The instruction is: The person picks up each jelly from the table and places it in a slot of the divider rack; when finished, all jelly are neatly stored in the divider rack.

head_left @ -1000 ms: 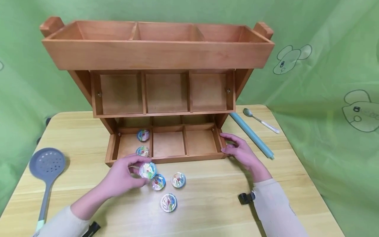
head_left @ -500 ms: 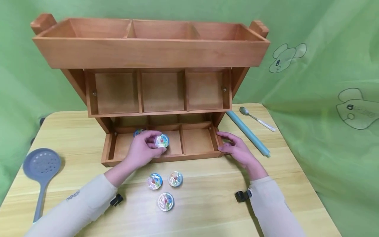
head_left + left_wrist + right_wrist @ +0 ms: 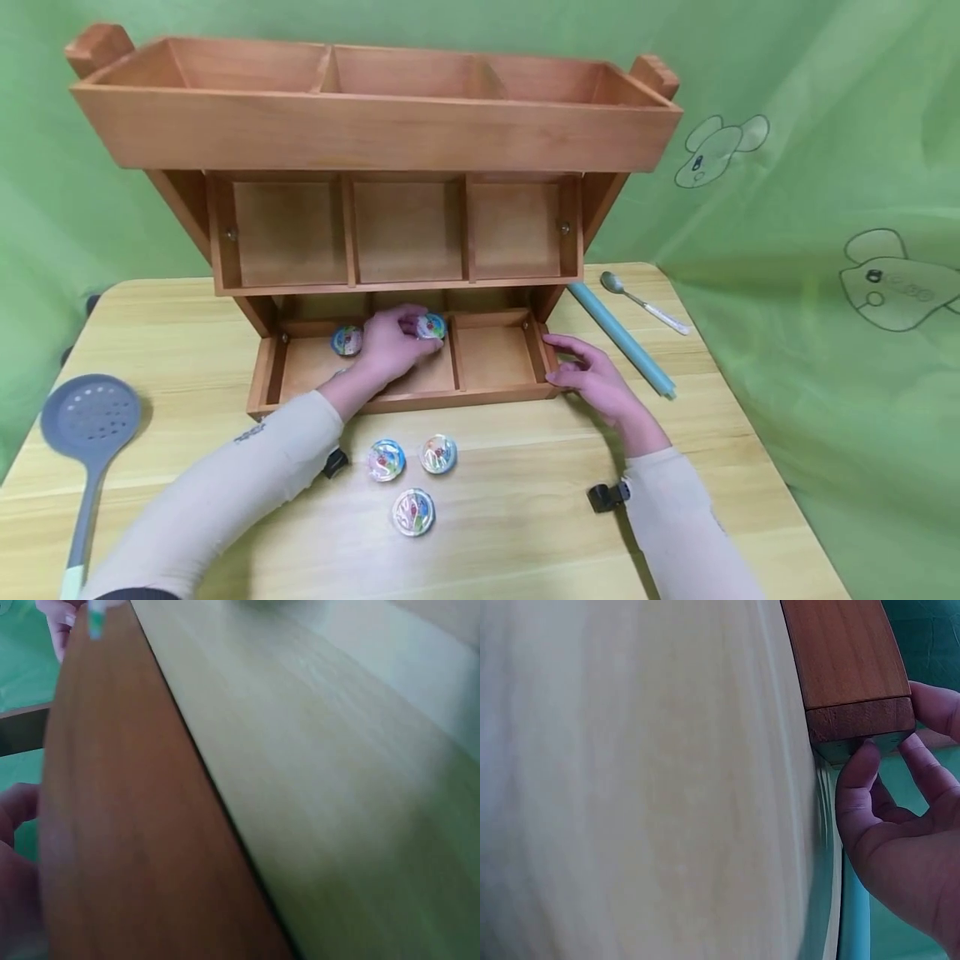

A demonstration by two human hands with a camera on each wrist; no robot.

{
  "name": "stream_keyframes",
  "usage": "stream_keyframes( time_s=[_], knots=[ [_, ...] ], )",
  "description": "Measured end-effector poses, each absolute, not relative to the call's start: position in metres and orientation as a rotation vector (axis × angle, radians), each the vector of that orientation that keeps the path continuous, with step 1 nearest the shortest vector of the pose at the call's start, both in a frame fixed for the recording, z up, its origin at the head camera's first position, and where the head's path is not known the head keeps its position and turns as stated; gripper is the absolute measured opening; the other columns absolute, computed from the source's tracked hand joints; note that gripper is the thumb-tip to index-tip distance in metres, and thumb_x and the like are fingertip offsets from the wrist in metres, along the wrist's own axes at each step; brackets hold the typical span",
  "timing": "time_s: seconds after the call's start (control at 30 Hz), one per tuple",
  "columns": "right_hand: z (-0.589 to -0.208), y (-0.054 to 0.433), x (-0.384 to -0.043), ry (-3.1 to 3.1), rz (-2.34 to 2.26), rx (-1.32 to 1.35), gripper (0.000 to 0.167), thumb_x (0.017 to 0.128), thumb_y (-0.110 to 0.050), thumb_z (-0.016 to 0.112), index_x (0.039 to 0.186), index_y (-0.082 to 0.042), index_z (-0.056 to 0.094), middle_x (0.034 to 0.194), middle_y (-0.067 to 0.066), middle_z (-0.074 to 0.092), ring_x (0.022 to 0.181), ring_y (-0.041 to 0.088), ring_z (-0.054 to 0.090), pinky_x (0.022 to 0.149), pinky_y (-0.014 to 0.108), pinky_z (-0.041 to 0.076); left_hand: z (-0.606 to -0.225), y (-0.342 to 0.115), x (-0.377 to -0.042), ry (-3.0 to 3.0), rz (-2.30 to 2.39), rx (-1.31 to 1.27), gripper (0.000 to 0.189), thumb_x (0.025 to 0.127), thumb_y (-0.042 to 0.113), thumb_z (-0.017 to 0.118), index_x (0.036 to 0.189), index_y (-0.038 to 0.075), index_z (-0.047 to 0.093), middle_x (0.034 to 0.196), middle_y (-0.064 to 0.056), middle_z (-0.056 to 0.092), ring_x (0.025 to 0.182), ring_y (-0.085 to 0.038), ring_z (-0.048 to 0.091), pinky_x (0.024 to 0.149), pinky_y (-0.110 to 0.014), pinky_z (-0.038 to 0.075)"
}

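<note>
In the head view my left hand [image 3: 393,342] pinches a small round cup with a printed foil lid [image 3: 431,326] over the middle compartment of the wooden rack's bottom tray [image 3: 420,403]. Only part of that hand [image 3: 19,862] shows in the left wrist view, beside the tray's front board. A second round cup [image 3: 347,340] lies in the left compartment; another there is mostly hidden behind my left arm. My right hand [image 3: 592,375] touches the tray's right end with thumb and fingertips. The right wrist view shows its thumb [image 3: 859,780] against the end board.
Three more round cups [image 3: 386,460] [image 3: 438,454] [image 3: 413,512] lie on the table before the rack. A grey slotted turner [image 3: 92,417] lies at the left. A teal rod [image 3: 622,339] and a spoon [image 3: 645,304] lie at the right. The rack's upper trays [image 3: 375,133] overhang the bottom one.
My left hand has carried the cup from the tray's front edge up and rightward to the middle compartment. My right hand has stayed at the tray's end. The head view has shifted slightly.
</note>
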State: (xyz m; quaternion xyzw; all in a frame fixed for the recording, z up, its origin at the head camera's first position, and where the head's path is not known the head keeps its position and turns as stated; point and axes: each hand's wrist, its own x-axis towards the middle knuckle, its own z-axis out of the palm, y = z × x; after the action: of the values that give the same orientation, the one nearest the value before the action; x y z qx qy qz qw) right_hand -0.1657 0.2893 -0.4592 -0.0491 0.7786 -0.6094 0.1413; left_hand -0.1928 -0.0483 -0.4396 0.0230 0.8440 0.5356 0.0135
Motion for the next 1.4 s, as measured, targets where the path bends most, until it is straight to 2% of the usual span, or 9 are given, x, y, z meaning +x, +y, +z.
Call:
stream_keyframes(
  time_s=[0.27,0.77,1.13,1.27,1.4],
  knots=[
    [-0.458,0.287,-0.165,2.236,-1.782,-0.126,0.063,0.087,0.002,0.071,0.145,-0.005,0.05,0.142,0.017,0.044,0.094,0.024,0.053,0.076,0.028,0.054,-0.447,-0.039,-0.196,2.719,1.593,0.042,0.051,0.072,0.013,0.09,0.117,0.003,0.069,0.097,-0.009,0.065,0.09,-0.023,0.062,0.076,-0.034,0.052],
    [-0.458,0.286,-0.166,2.252,-1.77,-0.135,0.062,0.087,0.003,0.071,0.145,-0.005,0.05,0.141,0.017,0.046,0.093,0.024,0.053,0.075,0.027,0.053,-0.461,-0.037,-0.196,2.719,1.553,0.057,0.045,0.074,0.016,0.09,0.113,0.003,0.071,0.096,-0.01,0.066,0.088,-0.023,0.063,0.076,-0.035,0.054],
    [-0.457,0.286,-0.166,2.227,-1.794,-0.124,0.063,0.086,0.003,0.071,0.145,-0.005,0.05,0.141,0.018,0.045,0.091,0.022,0.055,0.074,0.027,0.053,-0.461,-0.036,-0.198,2.83,1.466,0.102,0.041,0.072,0.021,0.091,0.106,0.007,0.075,0.085,-0.004,0.068,0.079,-0.019,0.062,0.069,-0.033,0.05],
    [-0.459,0.287,-0.166,2.219,-1.8,-0.119,0.063,0.086,0.003,0.071,0.145,-0.005,0.05,0.141,0.017,0.045,0.091,0.021,0.055,0.074,0.027,0.053,-0.46,-0.037,-0.197,2.801,1.466,0.107,0.046,0.069,0.018,0.092,0.11,0.007,0.074,0.089,-0.005,0.068,0.083,-0.02,0.063,0.072,-0.034,0.052],
    [-0.459,0.287,-0.166,2.218,-1.799,-0.119,0.064,0.086,0.002,0.072,0.145,-0.005,0.05,0.142,0.017,0.045,0.092,0.022,0.055,0.075,0.028,0.054,-0.452,-0.042,-0.19,2.796,1.433,0.134,0.057,0.068,0.014,0.09,0.121,0.007,0.069,0.103,-0.008,0.069,0.094,-0.024,0.064,0.08,-0.036,0.053]
  ],
)
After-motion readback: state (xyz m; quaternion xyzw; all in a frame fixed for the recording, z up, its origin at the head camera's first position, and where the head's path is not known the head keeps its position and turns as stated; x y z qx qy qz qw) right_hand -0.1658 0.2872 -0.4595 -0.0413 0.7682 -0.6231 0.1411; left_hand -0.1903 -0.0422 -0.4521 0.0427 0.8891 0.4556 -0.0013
